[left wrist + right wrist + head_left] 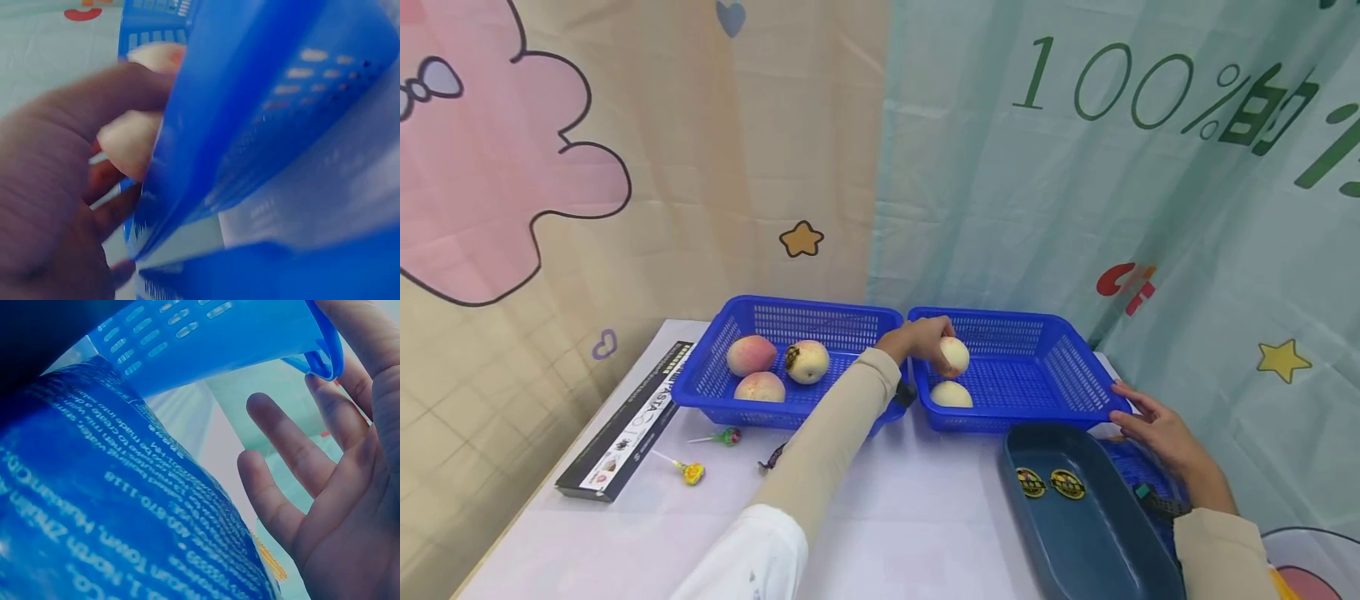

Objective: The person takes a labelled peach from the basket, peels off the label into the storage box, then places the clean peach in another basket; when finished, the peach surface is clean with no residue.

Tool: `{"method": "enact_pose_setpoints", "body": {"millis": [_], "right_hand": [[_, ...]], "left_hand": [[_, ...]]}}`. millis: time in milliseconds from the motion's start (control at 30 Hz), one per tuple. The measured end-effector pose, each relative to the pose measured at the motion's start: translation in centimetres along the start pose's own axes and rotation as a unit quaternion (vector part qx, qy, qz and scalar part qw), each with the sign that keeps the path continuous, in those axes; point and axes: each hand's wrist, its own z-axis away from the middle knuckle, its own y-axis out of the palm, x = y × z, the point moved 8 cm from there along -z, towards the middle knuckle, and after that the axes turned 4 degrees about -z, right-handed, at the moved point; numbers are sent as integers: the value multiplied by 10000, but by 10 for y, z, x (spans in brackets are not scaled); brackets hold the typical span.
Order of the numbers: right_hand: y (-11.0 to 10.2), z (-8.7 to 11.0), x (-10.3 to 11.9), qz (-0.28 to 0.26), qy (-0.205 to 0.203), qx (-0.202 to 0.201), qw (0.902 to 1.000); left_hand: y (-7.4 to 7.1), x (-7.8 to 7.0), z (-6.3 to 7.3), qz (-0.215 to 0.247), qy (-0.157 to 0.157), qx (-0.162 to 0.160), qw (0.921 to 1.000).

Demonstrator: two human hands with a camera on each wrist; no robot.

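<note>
Head view: white table (pixel 917 517), printed curtain (pixel 970 200) behind, hands (pixel 925 342) (pixel 1168 437) gripping peach (pixel 956 357) (left) and basket (pixel 1015 382) (right).

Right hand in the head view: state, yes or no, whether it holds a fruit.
No, the right hand touches the right blue basket, while the left hand holds a pale fruit.

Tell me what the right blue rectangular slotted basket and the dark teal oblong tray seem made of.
The right blue basket: likely moulded plastic, slightly shiny, judging by evenly slotted walls. The dark teal tray: plastic or glazed ceramic, unclear which; pale highlights show a smooth sheen.
</note>
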Motion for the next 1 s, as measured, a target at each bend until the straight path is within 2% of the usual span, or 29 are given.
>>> {"method": "enact_pose_setpoints", "body": {"millis": [200, 367, 467, 533, 600, 700, 800, 900, 1000], "right_hand": [[1, -2, 1, -48, -6, -31, 10000], [0, -8, 2, 132, 4, -21, 9999], [0, -11, 3, 189, 6, -27, 9998], [1, -13, 3, 176, 10, -5, 9998], [3, -15, 3, 68, -9, 29, 10000], [6, -18, 3, -174, -84, 49, 9998], [5, -18, 4, -426, -176, 69, 9989], [5, -16, 3, -609, -243, 138, 9978], [4, -11, 5, -975, -388, 273, 9941]], "left_hand": [[9, 4, 4, -1036, -390, 324, 9933], [6, 2, 6, -1478, -470, 454, 9869], [0, 1, 9, -1414, -388, 419, 9883], [-6, 2, 15, -1324, -180, 342, 9904], [-15, 4, 26, -1166, 140, 231, 9928], [-34, 8, 57, -675, 709, 55, 9952], [-58, 22, 103, -110, 1002, -260, 9946], [-82, 51, 161, 124, 875, -863, 9923], [-102, 96, 228, 204, 382, -1648, 9854]]}}
